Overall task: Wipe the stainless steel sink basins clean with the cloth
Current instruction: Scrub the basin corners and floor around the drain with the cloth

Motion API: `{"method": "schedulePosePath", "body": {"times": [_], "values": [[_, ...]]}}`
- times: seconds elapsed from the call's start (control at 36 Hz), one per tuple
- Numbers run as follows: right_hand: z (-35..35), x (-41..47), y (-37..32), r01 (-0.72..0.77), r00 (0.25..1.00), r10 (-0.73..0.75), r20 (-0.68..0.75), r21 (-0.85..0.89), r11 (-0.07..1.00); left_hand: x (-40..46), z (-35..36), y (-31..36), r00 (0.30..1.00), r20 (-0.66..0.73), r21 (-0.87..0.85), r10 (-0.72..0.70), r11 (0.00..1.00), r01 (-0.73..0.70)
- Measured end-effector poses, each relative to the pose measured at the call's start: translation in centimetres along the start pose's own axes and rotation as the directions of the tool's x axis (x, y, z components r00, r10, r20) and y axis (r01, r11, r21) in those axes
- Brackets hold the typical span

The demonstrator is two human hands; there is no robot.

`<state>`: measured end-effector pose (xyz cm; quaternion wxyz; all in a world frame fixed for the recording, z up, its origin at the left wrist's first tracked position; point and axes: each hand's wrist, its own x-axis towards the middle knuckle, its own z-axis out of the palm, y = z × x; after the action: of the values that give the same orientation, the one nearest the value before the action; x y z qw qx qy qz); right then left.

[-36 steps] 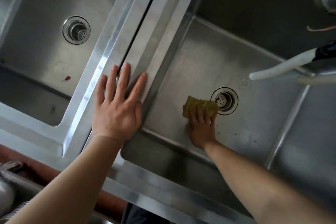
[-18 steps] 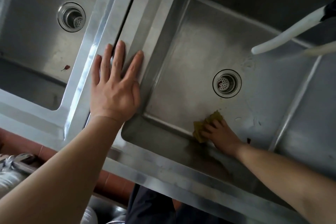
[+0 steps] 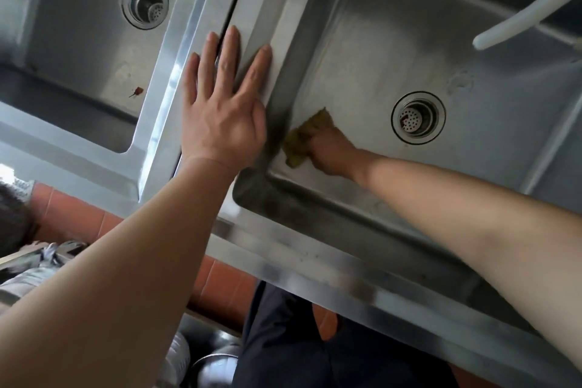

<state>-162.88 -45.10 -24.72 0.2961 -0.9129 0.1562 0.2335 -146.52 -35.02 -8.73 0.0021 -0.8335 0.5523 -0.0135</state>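
- Steel counter carries two sink basins: right basin is mid-wipe, with marks near its drain; left basin shows a red speck, seemingly unwiped.
- Left hand lies flat, fingers straight, on the divider, holding nothing.
- Right hand grips the yellow cloth, pressing it into the basin's near-left corner.

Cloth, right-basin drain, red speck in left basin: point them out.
cloth [image 3: 299, 138], head view, exposed yellow fold left of the hand
drain [image 3: 418, 118], head view, strainer centre
red speck [image 3: 137, 91], head view, its middle
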Motion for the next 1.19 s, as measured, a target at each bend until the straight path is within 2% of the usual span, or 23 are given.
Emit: {"method": "schedulePosePath", "body": {"times": [0.08,0.17,0.31,0.39,0.47,0.56,0.64,0.75,0.83,0.89,0.94,1.0,1.06,1.14,1.19], "values": [[3.1,-0.9,-2.6,-0.017,0.994,0.030,0.107,-0.126,0.992,0.0,0.2,0.0,1.000,-0.014,-0.008,-0.004,1.000,0.004],[4.5,-2.6,-2.9,-0.035,0.988,0.044,0.145,-0.066,0.997,-0.1,0.3,0.0,1.000,-0.029,-0.016,-0.003,1.000,0.003],[3.6,-6.4,0.2,-0.063,0.951,0.067,0.303,-0.023,0.998,0.1,-0.1,0.1,1.000,0.003,-0.044,-0.010,0.999,0.010],[3.7,-9.4,2.4,-0.157,0.916,0.146,0.373,0.000,0.988,0.0,-0.2,0.2,1.000,0.009,-0.053,-0.013,0.999,0.014],[4.3,-13.3,4.9,-0.288,0.852,0.267,0.451,-0.022,0.957,-0.1,-0.2,0.2,1.000,0.005,-0.055,-0.015,0.998,0.015],[4.9,-17.4,6.9,-0.476,0.785,0.419,0.456,0.013,0.879,0.0,-0.3,0.1,1.000,0.008,-0.066,-0.024,0.997,0.024],[5.6,-20.5,7.9,-0.605,0.742,0.505,0.441,0.115,0.788,0.0,-0.6,0.2,0.999,0.035,-0.084,-0.028,0.996,0.031],[4.9,-23.0,8.8,-0.715,0.700,0.610,0.373,0.358,0.601,0.1,-1.4,0.7,0.996,0.057,-0.166,-0.061,0.984,0.070],[3.6,-24.2,9.7,-0.673,0.684,0.678,0.268,0.589,0.447,0.2,-2.1,3.0,0.997,0.005,-0.228,-0.075,0.971,0.074],[2.9,-24.5,11.0,-0.635,0.639,0.749,0.176,0.670,0.385,0.2,-2.1,5.7,1.000,-0.014,-0.289,-0.008,0.957,0.003],[2.2,-24.4,12.8,-0.593,0.553,0.830,0.072,0.733,0.331,0.2,-1.2,8.4,0.995,0.022,-0.326,0.095,0.942,-0.083],[1.1,-24.0,15.0,-0.554,0.417,0.904,-0.092,0.762,0.334,0.3,0.8,10.8,0.975,0.171,-0.373,0.144,0.925,-0.071],[-0.1,-23.4,17.0,-0.591,0.304,0.911,-0.281,0.695,0.411,0.4,3.3,12.5,0.918,0.377,-0.400,0.121,0.915,0.043],[-1.5,-21.7,19.0,-0.677,0.257,0.874,-0.412,0.569,0.467,0.7,7.6,13.7,0.830,0.556,-0.301,0.054,0.943,0.140],[-1.5,-20.0,19.5,-0.738,0.267,0.898,-0.351,0.525,0.424,1.1,10.2,13.7,0.762,0.647,-0.210,0.027,0.967,0.144]]}}
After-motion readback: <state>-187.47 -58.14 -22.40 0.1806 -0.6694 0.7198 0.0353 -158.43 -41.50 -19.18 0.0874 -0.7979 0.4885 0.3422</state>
